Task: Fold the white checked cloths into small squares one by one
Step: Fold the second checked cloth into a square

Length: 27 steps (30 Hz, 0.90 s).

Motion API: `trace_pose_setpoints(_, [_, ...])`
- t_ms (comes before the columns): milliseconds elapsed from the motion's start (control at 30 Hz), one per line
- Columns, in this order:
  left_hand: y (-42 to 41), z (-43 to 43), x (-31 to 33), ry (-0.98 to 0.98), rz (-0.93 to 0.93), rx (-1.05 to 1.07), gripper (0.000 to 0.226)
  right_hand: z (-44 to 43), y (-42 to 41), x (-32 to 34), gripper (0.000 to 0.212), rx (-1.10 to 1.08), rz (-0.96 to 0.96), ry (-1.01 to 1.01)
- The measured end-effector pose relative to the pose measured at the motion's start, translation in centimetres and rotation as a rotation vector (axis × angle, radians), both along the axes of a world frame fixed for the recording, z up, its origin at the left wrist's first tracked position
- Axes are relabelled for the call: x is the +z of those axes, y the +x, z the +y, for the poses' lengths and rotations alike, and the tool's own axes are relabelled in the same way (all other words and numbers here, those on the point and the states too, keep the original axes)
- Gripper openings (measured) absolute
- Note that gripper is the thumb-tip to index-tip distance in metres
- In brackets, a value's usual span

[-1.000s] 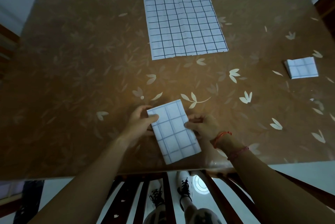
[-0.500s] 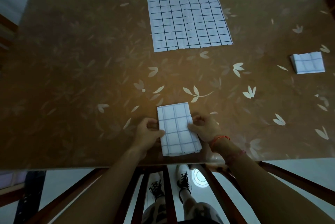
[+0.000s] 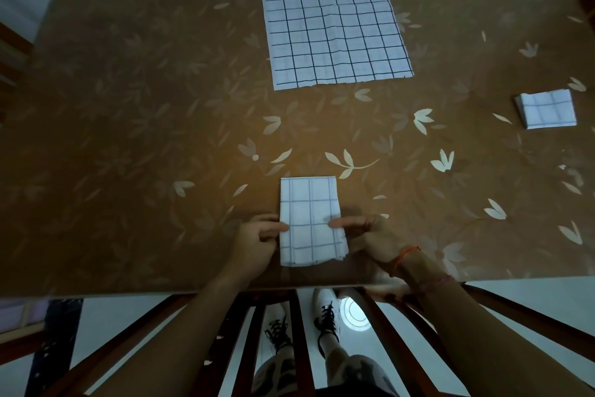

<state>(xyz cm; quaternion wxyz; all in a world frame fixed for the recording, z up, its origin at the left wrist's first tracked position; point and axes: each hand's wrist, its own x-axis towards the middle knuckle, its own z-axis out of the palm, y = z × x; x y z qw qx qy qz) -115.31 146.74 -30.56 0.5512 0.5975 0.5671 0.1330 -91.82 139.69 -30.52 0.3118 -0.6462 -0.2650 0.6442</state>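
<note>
A white checked cloth folded into a narrow rectangle (image 3: 309,203) lies near the table's front edge. My left hand (image 3: 257,243) pinches its left edge, thumb on top. My right hand (image 3: 370,235) pinches its right edge the same way, thumb lying across the cloth. A larger white checked cloth (image 3: 331,20) lies spread flat at the far middle of the table. A cloth folded into a small square (image 3: 545,108) sits at the right side.
The brown table (image 3: 145,107) has a leaf pattern and a glossy top. Its front edge runs just below my hands. Wooden chair rails (image 3: 299,332) and my feet on the floor show under the table edge.
The folded cloth was tilted a second ago; it now lies straight and flat on the table. Both hands moved down along its sides toward the near end.
</note>
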Motion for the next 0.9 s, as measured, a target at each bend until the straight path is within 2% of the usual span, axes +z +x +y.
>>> trace_pose_setpoints(100, [-0.3, -0.3, -0.7, 0.208, 0.08, -0.146, 0.024, 0.1, -0.3, 0.3, 0.042, -0.027, -0.105, 0.045])
trace_pose_setpoints(233, [-0.4, -0.4, -1.5, 0.342, 0.091, -0.241, 0.023, 0.6, -0.7, 0.4, 0.019, -0.037, -0.194, 0.083])
trace_pose_setpoints(400, [-0.5, -0.5, -2.1, 0.551, 0.087, -0.315, 0.042, 0.9, -0.6, 0.2, 0.023, -0.122, -0.133, 0.044])
trace_pose_setpoints(500, [-0.3, -0.5, -2.8, 0.675, 0.097, -0.357, 0.036, 0.9, -0.4, 0.3, 0.023, -0.123, -0.077, 0.025])
trace_pose_setpoints(600, [0.0, -0.4, -3.0, 0.763, 0.141, -0.375, 0.021, 0.9, -0.3, 0.2, 0.02, -0.111, -0.083, 0.007])
trace_pose_setpoints(733, [0.5, -0.3, -2.4, 0.783, 0.235, -0.369, 0.025, 0.9, 0.0, -0.3, 0.012, -0.064, -0.235, 0.053])
trace_pose_setpoints(833, [0.8, 0.2, -2.4, 0.688, 0.254, -0.328, 0.028, 0.9, 0.2, -0.6, 0.022, 0.041, -0.452, 0.165])
trace_pose_setpoints(900, [1.1, 0.5, -2.5, 0.603, 0.255, -0.28, 0.029, 1.2, 0.2, -0.3, 0.024, 0.04, -0.471, 0.195])
